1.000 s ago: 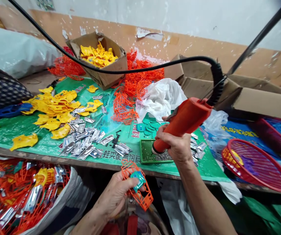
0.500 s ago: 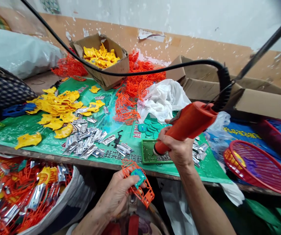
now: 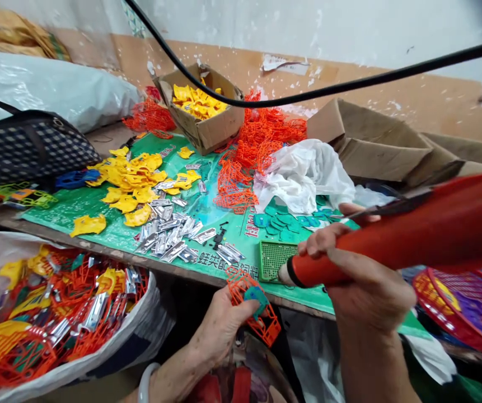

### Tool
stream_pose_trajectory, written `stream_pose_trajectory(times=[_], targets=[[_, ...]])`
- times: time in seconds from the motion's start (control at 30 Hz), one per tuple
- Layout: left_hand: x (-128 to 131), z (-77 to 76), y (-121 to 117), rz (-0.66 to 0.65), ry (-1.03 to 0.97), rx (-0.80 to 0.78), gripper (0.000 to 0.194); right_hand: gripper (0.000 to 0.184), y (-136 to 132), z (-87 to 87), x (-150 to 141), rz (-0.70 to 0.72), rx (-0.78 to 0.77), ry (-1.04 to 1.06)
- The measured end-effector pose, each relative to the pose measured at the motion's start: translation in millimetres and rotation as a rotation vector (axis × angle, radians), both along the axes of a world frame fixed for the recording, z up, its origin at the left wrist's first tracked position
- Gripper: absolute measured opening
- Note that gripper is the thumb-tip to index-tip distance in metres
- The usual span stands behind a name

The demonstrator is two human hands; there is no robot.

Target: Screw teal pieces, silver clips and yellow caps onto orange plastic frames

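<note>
Your left hand (image 3: 219,330) is closed around an orange plastic frame (image 3: 254,305), fingers underneath and thumb pressing a small teal piece (image 3: 256,296) onto its upper side; you hold it low, just in front of the near edge of the table (image 3: 110,254), below the level of the tabletop. Your right hand (image 3: 360,280) is wrapped tight around the orange power screwdriver (image 3: 412,229), whose body runs off to the right while its dark-ringed nose points left and sits just above the frame, close to the teal piece but not clearly touching it. A black cable (image 3: 308,95) arcs across the top of the view. Right behind the tool's nose, a green tray (image 3: 272,260) lies flat on the green sheet (image 3: 56,210) that covers the table. Further left on that sheet are a spread of silver metal strips (image 3: 169,235) and a heap of yellow plastic parts (image 3: 129,182). A cardboard box (image 3: 207,126) with more yellow parts stands at the back, beside a tangle of orange frames (image 3: 257,151) and a crumpled white bag (image 3: 303,173). Loose teal pieces (image 3: 282,218) lie between the bag and the tray. At your lower left, an open sack (image 3: 56,313) holds mixed orange, yellow and silver parts, and a red basket (image 3: 467,313) shows at the right under the tool.
</note>
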State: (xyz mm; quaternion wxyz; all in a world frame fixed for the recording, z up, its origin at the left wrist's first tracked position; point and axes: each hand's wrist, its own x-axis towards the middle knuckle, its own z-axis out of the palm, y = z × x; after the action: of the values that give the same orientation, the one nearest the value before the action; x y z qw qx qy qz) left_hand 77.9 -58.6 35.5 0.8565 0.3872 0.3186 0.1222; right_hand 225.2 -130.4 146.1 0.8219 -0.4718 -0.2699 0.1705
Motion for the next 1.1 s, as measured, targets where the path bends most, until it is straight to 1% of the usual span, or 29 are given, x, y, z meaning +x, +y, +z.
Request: stream_pose_trajectory(times=[0.13,0.27,0.4,0.5,0.67,0.73,0.83,1.0,1.1], targets=[[0,-2.1,-1,-0.003,-0.007,0.041,0.014,0.043,-10,0.7,-21,0.12,0.067,0.041],[0,2.6,1,-0.018,-0.012,0.047,0.016,0.049,-10,-3.7,-30,0.14,0.085,0.043],[0,6.0,1,-0.002,0.002,0.032,0.016,0.047,-6,-4.4,-33,0.142,0.074,0.021],[-1,5.0,1,-0.006,0.006,0.027,0.017,0.046,-4,-5.2,-33,0.16,0.067,0.015],[-1,4.0,1,0.002,0.005,0.023,0.018,0.038,-4,-10.0,-34,0.185,0.062,0.001],[-1,3.9,1,0.001,0.0,0.025,0.018,0.041,-5,-11.7,-33,0.2,0.041,-0.002],[-2,2.0,1,-0.008,0.003,0.048,0.018,0.043,-7,-12.7,-33,0.222,0.025,-0.008],[-3,-2.6,1,-0.026,0.012,0.087,0.018,0.037,-5,-11.9,-32,0.256,0.036,0.002],[-3,-2.3,0,-0.017,0.004,0.11,0.017,0.034,-3,-12.1,-33,0.256,0.04,0.007]])
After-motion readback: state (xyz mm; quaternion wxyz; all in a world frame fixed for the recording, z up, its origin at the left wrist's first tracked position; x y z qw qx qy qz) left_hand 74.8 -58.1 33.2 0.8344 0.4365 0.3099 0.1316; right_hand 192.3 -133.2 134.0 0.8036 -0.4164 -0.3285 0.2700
